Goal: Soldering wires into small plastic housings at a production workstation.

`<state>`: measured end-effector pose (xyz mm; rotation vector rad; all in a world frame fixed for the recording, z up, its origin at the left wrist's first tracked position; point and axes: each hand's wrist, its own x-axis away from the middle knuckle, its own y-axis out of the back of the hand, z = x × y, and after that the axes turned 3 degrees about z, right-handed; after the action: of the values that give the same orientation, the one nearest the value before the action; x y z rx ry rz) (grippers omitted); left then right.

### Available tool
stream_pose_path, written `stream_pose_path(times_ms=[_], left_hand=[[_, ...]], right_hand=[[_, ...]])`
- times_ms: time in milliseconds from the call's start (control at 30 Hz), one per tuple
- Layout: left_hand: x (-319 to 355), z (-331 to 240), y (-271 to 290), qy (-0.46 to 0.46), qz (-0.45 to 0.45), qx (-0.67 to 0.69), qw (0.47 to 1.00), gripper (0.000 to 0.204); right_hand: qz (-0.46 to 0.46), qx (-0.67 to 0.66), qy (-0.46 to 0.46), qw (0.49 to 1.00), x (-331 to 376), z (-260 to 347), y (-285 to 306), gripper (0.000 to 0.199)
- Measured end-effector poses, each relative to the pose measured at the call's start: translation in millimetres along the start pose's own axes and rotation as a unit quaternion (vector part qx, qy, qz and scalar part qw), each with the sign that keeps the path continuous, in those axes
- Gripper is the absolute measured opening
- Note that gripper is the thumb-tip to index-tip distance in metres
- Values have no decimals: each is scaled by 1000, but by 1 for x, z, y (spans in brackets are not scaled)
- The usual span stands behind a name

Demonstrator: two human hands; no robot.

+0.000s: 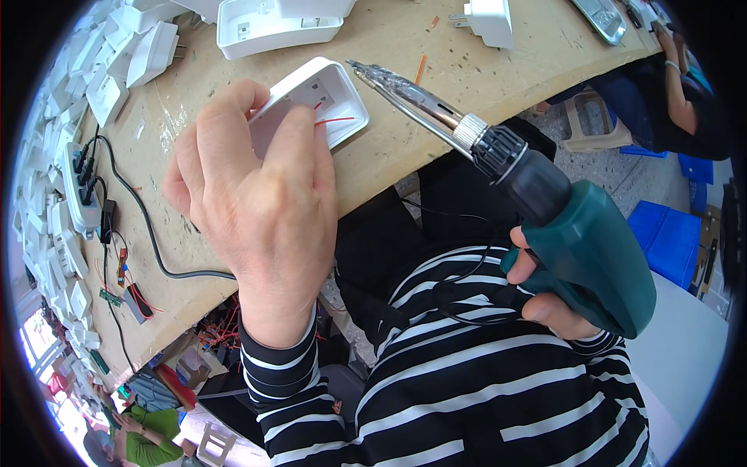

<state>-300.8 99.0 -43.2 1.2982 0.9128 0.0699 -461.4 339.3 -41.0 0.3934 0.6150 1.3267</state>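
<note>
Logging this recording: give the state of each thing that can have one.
Left hand: bent, grasping white housing
White housing: open, partly covered by fingers
Red wires: ends showing inside housing
Right hand: closed around soldering gun
Soldering gun: held, tip near housing
Power strip: plugs inserted
White plug adapter: unplugged, prongs bare

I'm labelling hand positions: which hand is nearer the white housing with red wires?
Left. The left hand touches the white housing; the right hand, holding the green soldering gun, is well apart, lower right.
</note>
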Motion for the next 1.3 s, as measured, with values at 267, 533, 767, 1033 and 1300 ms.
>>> stream_pose_path(times_ms=[267, 533, 767, 1033, 1300], left_hand=[[2, 2, 3, -13, 4, 39, 999, 16], [9, 7, -1, -63, -60, 87, 992, 19], [9, 11, -6, -96, -53, 183, 977, 20], [7, 11, 0, -97, -33, 228, 968, 21], [6, 10, 2, -134, 11, 218, 967, 23]], right_hand=[[-116, -158, -105, 975, -16, 20, -13, 62], [-59, -159, -42, 985, -8, 6, -9, 58], [-52, -225, -81, 970, -13, 7, -6, 59], [-48, -220, -81, 971, -16, 5, -3, 57], [-38, -202, -92, 974, -14, 1, -3, 65]])
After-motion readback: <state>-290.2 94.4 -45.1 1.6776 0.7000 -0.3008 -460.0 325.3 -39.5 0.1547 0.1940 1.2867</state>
